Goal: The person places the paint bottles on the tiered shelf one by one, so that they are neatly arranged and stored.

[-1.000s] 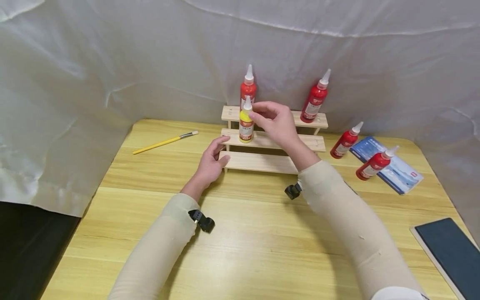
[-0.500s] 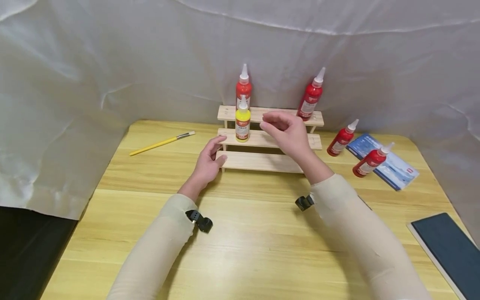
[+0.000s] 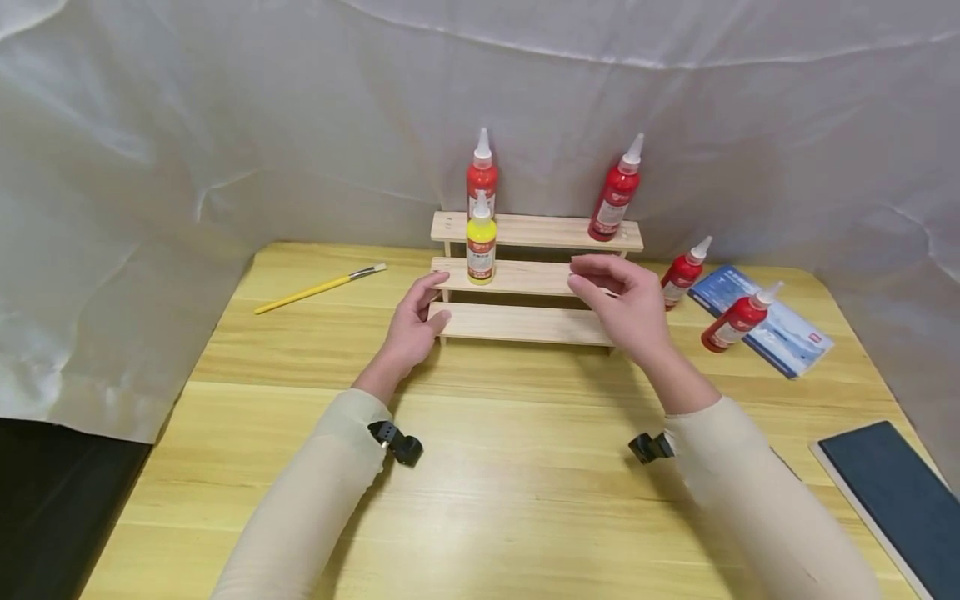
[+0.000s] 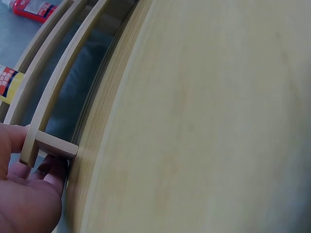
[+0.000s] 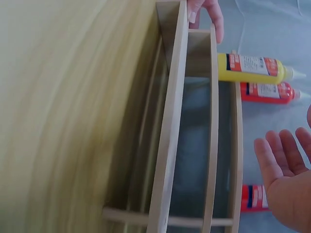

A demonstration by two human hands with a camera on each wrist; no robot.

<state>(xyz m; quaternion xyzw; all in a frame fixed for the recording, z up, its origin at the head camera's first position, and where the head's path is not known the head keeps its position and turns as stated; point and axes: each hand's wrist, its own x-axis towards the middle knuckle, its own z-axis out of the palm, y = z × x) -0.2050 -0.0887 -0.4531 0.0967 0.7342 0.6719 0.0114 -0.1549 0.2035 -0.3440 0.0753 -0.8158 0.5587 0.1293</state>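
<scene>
A three-tier wooden display rack [image 3: 525, 323] stands at the back of the table. My left hand [image 3: 411, 327] holds its left end, thumb on the lowest shelf and fingers at the middle one; the left wrist view shows the hand [image 4: 29, 194] around the shelf end. A yellow paint bottle [image 3: 481, 248] with a white nozzle stands upright at the left of the middle shelf. Behind it on the top shelf is a red paint bottle [image 3: 482, 179], partly hidden. Another red bottle [image 3: 615, 200] leans slightly at the top right. My right hand [image 3: 630, 304], fingers loosely bent and holding nothing, hovers by the rack's right end.
Right of the rack stand two more red bottles [image 3: 681, 279] [image 3: 735, 323], near a blue flat pack [image 3: 787, 333]. A yellow-handled paintbrush [image 3: 315, 292] lies to the left. A dark tablet-like board [image 3: 892, 492] sits at the right edge. Grey cloth [image 3: 337, 108] hangs behind the table.
My right hand has let go of the yellow bottle and moved right and toward me, to the rack's right end. The bottle stays on the middle shelf; my left hand keeps its place.
</scene>
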